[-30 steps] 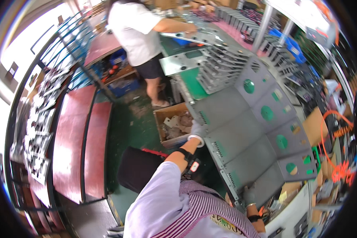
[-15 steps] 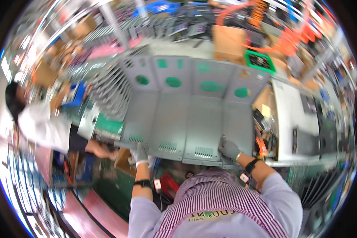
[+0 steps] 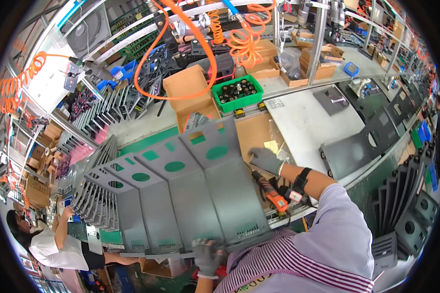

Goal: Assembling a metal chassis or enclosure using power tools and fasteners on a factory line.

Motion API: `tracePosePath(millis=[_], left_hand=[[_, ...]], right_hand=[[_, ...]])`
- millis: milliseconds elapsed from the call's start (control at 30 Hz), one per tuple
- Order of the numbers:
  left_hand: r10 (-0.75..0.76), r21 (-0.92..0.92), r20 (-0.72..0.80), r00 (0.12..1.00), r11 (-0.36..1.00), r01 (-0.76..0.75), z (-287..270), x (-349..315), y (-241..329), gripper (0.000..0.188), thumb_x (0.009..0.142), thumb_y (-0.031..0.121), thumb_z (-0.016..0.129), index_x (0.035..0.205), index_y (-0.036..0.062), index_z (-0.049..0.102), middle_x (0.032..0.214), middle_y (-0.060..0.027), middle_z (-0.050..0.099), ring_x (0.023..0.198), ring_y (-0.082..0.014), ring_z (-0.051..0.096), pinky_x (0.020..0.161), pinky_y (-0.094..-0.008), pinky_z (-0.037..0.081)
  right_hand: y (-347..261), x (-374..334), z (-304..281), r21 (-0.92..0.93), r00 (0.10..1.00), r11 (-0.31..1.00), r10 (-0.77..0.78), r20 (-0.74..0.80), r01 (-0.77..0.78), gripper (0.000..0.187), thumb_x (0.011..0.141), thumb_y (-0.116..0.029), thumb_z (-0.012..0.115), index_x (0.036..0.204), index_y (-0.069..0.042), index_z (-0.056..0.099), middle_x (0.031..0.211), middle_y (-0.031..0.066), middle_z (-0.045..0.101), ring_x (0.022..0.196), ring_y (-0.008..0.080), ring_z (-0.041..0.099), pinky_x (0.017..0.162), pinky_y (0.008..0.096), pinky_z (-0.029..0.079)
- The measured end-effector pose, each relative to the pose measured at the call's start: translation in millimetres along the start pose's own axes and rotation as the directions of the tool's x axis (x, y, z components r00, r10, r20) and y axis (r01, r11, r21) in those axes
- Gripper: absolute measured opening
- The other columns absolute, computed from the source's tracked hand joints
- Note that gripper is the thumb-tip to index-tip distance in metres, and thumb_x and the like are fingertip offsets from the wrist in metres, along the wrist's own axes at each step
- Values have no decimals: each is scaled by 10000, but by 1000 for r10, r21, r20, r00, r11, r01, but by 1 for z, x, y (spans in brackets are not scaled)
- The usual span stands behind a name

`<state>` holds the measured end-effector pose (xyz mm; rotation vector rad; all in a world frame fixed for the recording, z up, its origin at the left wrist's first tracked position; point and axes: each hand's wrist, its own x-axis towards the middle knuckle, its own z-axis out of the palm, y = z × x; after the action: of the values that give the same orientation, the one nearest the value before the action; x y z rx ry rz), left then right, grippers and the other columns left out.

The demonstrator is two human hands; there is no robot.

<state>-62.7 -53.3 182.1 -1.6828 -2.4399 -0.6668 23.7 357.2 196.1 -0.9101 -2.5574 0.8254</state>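
Bent grey panels [image 3: 183,210]: side by side, seven o'clock from view centre.
Orange-and-black driver [image 3: 277,201]: four o'clock, beside panels.
Left hand [image 3: 208,256]: six o'clock, at panels' front edge; cannot tell fingers' grip.
Right hand [image 3: 266,161]: toward four o'clock, fingers bent; cannot tell grasp.

The gloved left hand [image 3: 208,256] is near, directed to the far side. The right forearm [image 3: 320,183] slants leftward, the gloved right hand [image 3: 266,161] farther away.
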Motion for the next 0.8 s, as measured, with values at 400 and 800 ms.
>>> tracePosePath(millis=[400, 800], left_hand=[[-99, 120, 326, 940, 991, 62, 67, 40, 58, 252, 684, 322, 523, 704, 79, 586, 658, -106, 575, 699, -263, 575, 577, -374, 456], [-299, 170, 366, 881, 952, 253, 78, 32, 56, 270, 650, 327, 561, 782, 92, 570, 768, -114, 539, 792, -291, 499, 752, -429, 402]], right_hand=[[94, 211, -75, -265, 996, 964, 15, -88, -38, 402, 761, -295, 546, 1133, -148, 501, 1110, 169, 516, 968, 320, 523, 818, 388, 434], [85, 368, 2, -366, 956, 922, 209, 208, -122, 783, 627, -509, 602, 1265, -118, 372, 1219, 275, 387, 1118, 377, 422, 933, 403, 357]])
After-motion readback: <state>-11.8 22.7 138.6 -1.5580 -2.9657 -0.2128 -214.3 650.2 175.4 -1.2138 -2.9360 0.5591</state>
